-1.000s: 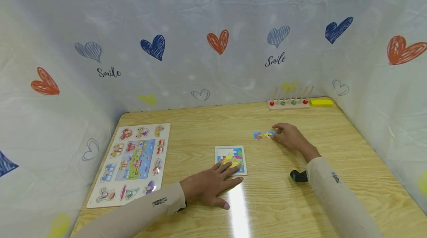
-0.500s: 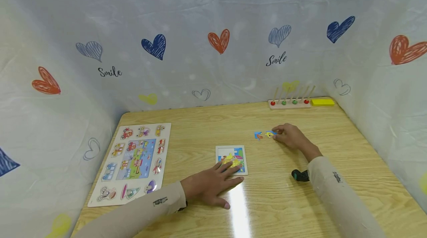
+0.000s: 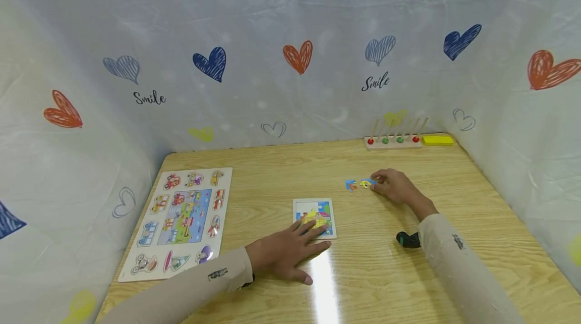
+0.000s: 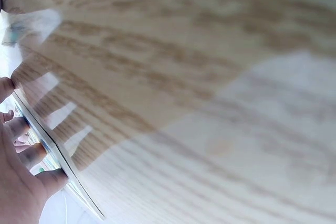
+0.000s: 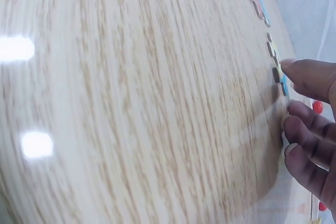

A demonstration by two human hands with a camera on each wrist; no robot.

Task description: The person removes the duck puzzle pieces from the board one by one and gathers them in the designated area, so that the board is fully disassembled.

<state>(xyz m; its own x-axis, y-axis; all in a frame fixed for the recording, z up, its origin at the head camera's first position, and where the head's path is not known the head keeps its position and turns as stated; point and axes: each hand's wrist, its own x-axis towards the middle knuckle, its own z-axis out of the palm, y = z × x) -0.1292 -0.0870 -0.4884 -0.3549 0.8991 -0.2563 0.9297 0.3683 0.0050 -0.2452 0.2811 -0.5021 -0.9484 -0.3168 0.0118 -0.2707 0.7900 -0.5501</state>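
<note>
The right hand is where trouble could start. Out past the middle of the table, towards its far edge, its thumb and fingers curl about the side of the yellow-and-blue piece nearer the table's right edge. How firm the hold is, I cannot tell. The piece lies thin and nearly flush with the wood, so I reckon a weak pinch could let it skid away or flip face down. The orange-and-blue piece sits just beside it on the side nearer the left edge, and a sideways slip could knock that one askew.

Around mid-table, the left hand rests with fingers spread and straight on the small puzzle tray, gripping nothing. Pressing unevenly there might slide the tray or jog the pieces already set in it. The tray's bare white patch, on the side towards the far edge, could also be missed if a piece came in turned wrongly, catching on its neighbours.
</note>
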